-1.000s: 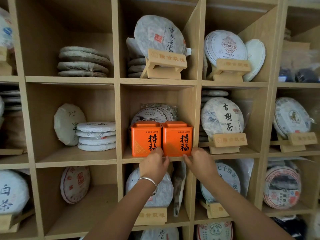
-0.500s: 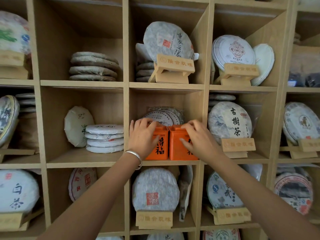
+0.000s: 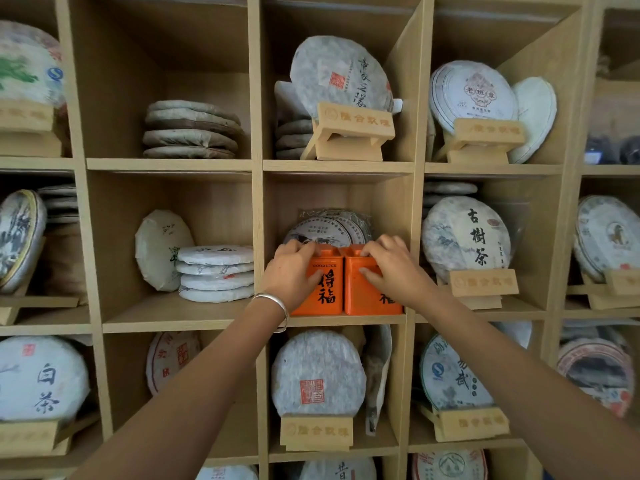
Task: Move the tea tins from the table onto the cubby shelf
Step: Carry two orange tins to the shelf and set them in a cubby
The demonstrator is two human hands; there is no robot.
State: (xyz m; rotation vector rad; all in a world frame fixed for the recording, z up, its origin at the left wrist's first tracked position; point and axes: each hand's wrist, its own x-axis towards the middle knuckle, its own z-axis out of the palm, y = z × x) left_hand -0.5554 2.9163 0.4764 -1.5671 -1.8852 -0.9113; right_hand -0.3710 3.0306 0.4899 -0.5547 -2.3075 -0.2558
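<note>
Both hands have gone up from the shelf edge since a second ago and now lie on the two orange tins. The left hand grips the left tin: fingers curled over its top, thumb on the front. The right hand grips the right tin the same way. The tins stand upright, touching side by side, at the front of the middle cubby of the wooden shelf, before wrapped tea cakes. Both forearms reach up from below, with a silver bracelet on the left wrist.

The right hand hides most of the right tin's lettering; tea cakes stand half-hidden behind both tins.
</note>
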